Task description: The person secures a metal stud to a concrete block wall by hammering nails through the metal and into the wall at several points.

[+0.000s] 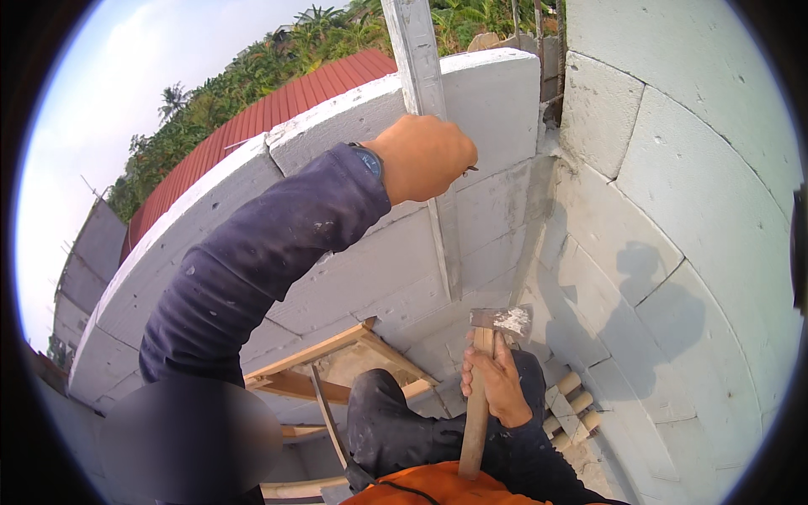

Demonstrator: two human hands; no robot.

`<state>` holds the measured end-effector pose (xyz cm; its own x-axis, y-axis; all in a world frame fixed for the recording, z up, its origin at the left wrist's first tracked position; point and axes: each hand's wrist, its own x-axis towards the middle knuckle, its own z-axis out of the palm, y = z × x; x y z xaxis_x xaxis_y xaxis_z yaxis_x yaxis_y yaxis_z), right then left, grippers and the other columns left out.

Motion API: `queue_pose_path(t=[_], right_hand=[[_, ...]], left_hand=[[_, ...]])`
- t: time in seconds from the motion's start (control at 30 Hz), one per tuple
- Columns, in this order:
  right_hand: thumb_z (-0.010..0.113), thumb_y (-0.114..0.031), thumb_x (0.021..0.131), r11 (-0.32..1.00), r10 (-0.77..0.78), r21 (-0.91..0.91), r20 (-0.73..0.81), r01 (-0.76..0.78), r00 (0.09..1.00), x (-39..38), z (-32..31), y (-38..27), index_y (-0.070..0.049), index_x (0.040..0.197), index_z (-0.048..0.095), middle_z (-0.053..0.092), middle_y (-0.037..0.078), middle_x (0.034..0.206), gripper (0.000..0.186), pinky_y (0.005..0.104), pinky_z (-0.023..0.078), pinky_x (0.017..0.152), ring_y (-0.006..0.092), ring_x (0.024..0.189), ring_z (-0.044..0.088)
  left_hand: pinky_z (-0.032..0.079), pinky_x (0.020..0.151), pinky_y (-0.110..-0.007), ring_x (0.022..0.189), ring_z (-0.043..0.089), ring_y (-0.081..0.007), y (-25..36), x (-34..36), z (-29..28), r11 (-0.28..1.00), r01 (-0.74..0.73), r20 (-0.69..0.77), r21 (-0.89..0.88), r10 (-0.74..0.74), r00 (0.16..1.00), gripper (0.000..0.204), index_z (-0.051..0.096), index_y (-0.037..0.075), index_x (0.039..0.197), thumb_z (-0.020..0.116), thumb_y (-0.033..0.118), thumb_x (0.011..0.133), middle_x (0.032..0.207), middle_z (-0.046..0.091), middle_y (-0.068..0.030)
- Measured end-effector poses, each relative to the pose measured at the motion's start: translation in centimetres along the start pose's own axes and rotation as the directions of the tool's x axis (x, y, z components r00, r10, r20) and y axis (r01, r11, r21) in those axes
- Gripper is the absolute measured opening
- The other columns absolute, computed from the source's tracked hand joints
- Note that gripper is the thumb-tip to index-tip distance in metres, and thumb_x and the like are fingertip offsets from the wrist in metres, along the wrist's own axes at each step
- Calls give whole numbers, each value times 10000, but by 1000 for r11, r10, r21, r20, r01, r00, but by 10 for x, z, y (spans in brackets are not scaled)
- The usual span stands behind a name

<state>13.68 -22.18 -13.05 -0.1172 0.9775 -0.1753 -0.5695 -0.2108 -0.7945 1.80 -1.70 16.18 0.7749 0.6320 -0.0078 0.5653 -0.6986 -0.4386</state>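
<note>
My left hand [425,158] is closed around a long, pale grey straight bar [414,59], which stands upright against the near face of a light block wall [488,101]. A small dark tip pokes out by my fingers; I cannot make out what it is. My right hand [497,379] is low in front of my body, wrapped round the wooden handle of a hammer [501,320] whose metal head is splashed with white. The handle's lower end reaches my orange clothing, and my dark-clothed knee is just left of it.
A wooden frame [305,351] lies below the wall. A side block wall [665,194] rises on the right, my shadow on it, with several pale cylinders [569,404] at its foot. Thin metal rods stand at the corner. Beyond are a red metal roof [286,97] and trees.
</note>
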Motion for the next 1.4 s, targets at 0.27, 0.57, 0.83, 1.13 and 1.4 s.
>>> queue_pose_path(t=[0.27,0.57,0.83,1.13,1.4], right_hand=[[721,-159,1029,985,154,85,-38,-151,987,-38,-1,44,-15,1466,434,539,25,702,542,281,498,467,115,511,554],[871,-281,929,800,-600,-241,-305,549,740,166,63,-46,-25,1230,452,580,39,845,576,264,477,488,105,557,539],[914,-288,895,767,-641,-257,-317,587,699,180,62,-51,5,1274,469,589,48,859,653,264,462,468,114,542,542],[907,-232,895,786,-617,-223,-320,576,718,182,65,-48,4,1286,480,591,59,938,625,265,487,480,116,593,562],[903,-257,904,807,-591,-212,-264,552,763,182,61,-50,4,1322,460,587,68,926,663,257,480,476,112,578,551]], left_hand=[[617,856,-439,1016,765,-347,-1,-3,-3,999,-23,-36,23,24,999,405,768,88,1238,667,-42,867,1142,779,-155],[613,847,-433,1001,769,-324,-2,-6,17,998,-29,-137,-55,21,990,345,788,91,1172,668,-31,873,1129,791,-112],[598,680,-394,828,773,-251,-4,-56,-1,954,-155,-590,-258,-29,807,173,790,65,1086,758,132,931,975,786,-87],[639,799,-456,884,788,-387,-90,-51,-8,923,301,-574,-240,-385,723,1053,758,-94,1172,825,842,693,947,770,-251],[648,778,-451,798,793,-389,-85,-25,-13,897,422,-271,-131,-442,855,1173,775,-93,1107,702,984,647,804,757,-230]])
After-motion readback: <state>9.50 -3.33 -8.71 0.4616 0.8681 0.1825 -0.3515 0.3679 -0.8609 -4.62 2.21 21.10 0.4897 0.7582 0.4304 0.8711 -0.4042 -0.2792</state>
